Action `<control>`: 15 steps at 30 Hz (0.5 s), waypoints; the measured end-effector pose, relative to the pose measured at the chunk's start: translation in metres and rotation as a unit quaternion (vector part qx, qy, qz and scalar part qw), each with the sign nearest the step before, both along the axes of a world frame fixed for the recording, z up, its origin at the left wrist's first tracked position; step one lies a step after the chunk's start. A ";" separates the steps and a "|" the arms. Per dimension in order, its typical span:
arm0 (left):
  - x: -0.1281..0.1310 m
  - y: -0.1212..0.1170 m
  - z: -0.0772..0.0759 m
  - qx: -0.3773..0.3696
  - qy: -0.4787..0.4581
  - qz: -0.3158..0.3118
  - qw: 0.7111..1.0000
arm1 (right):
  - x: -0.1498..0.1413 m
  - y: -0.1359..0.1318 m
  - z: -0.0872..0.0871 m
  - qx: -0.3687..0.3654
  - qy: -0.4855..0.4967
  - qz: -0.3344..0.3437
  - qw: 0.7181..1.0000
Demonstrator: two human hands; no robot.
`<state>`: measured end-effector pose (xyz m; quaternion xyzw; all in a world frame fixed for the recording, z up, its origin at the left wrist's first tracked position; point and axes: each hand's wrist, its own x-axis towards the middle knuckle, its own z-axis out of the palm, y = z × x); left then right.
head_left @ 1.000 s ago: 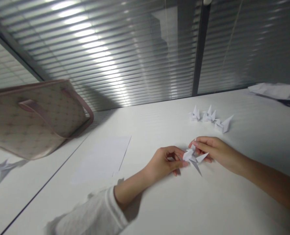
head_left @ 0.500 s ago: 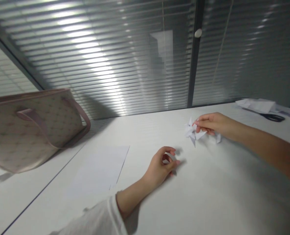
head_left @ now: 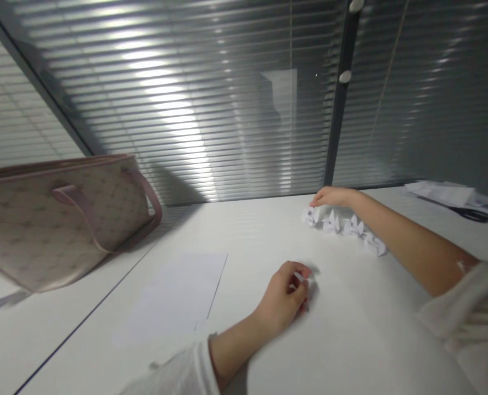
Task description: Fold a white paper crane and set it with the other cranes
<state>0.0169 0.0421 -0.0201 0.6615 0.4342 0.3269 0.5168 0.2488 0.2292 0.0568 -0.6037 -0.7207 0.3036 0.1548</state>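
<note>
My right hand [head_left: 331, 196] reaches far across the white table [head_left: 351, 329], its fingers together on a folded white paper crane [head_left: 312, 215]. That crane sits on the table at the left end of a row of three more paper cranes [head_left: 353, 226], which runs under my forearm. My left hand [head_left: 287, 293] rests on the table nearer to me, with its fingers curled loosely and nothing visible in them.
A flat white sheet of paper [head_left: 173, 299] lies left of my left hand. A beige patterned handbag [head_left: 58, 214] with pink handles stands at the left. Loose papers [head_left: 441, 192] and black scissors [head_left: 472, 214] lie at the far right. Closed blinds back the table.
My right hand has carried the paper crane away from my left hand to the far row of cranes and set it down at the left end. My left hand stayed put, curled.
</note>
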 end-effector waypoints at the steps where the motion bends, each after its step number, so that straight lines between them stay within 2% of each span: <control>1: 0.000 0.000 0.000 -0.002 0.004 -0.002 1.000 | 0.000 0.002 -0.003 -0.004 -0.006 0.001 1.000; 8: 0.000 -0.001 0.005 -0.014 0.028 -0.010 0.999 | 0.009 0.012 -0.022 -0.019 -0.029 -0.011 0.999; 15: 0.002 -0.002 0.012 -0.013 0.043 -0.009 0.999 | 0.014 0.014 -0.026 -0.016 -0.028 -0.019 0.999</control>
